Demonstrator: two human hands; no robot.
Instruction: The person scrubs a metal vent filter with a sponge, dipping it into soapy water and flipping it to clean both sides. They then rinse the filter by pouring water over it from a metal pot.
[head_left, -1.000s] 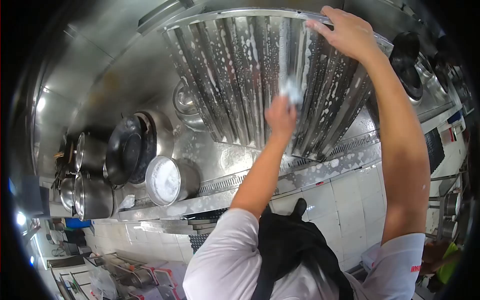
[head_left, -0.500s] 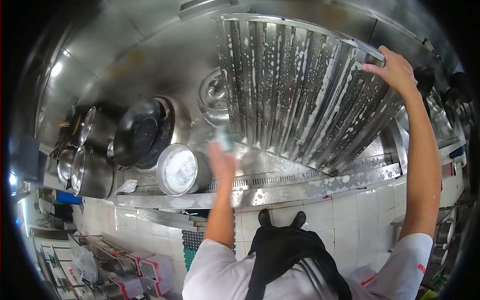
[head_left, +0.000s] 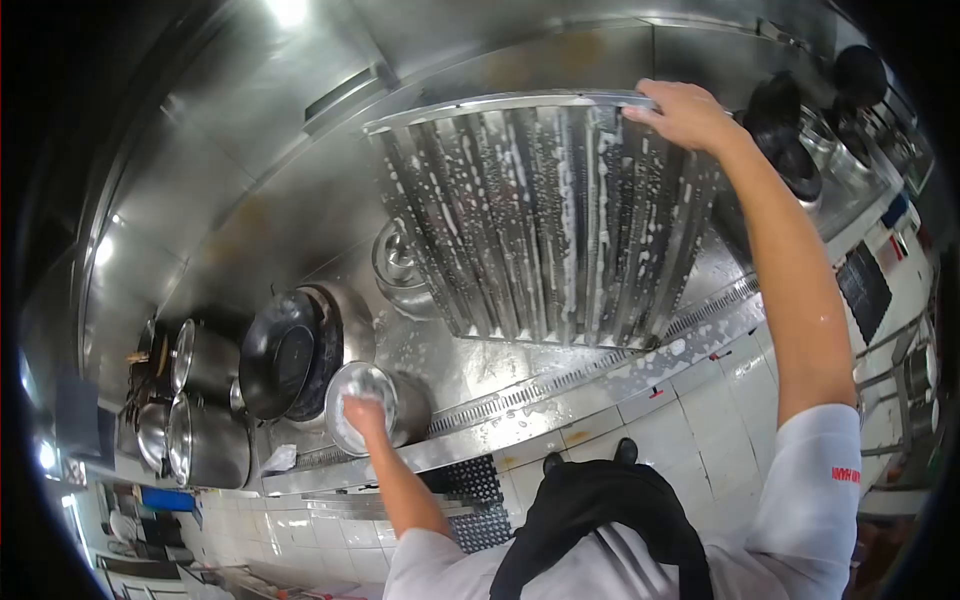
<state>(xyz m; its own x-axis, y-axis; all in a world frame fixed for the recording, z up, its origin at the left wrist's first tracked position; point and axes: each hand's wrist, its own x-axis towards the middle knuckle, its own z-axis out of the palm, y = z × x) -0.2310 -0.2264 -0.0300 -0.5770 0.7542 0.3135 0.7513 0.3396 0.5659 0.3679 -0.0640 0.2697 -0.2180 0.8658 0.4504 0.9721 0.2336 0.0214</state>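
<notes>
A large metal baffle filter (head_left: 540, 230), its ridges streaked with foam, is propped at a tilt on the steel counter. My right hand (head_left: 685, 112) is closed over its top edge near the right corner. Down at the left, my left hand (head_left: 365, 412) reaches into the mouth of a steel pot (head_left: 410, 410) of white suds. Its fingers look closed round a sponge, which is mostly lost in the foam. Behind the filter's left edge sits a round steel bowl (head_left: 400, 290), partly covered by it.
Left of the suds pot stand a black frying pan (head_left: 280, 355) and several steel pots (head_left: 208, 440). A crumpled white scrap (head_left: 280, 458) lies near the counter's front edge. A slotted drain (head_left: 520, 400) runs along the front. Dark pans (head_left: 790, 150) stand at the far right.
My left hand has moved from beside the filter, with the blurred sponge, down into the suds pot. The filter now stands less slanted in my right hand's grip. My view has turned.
</notes>
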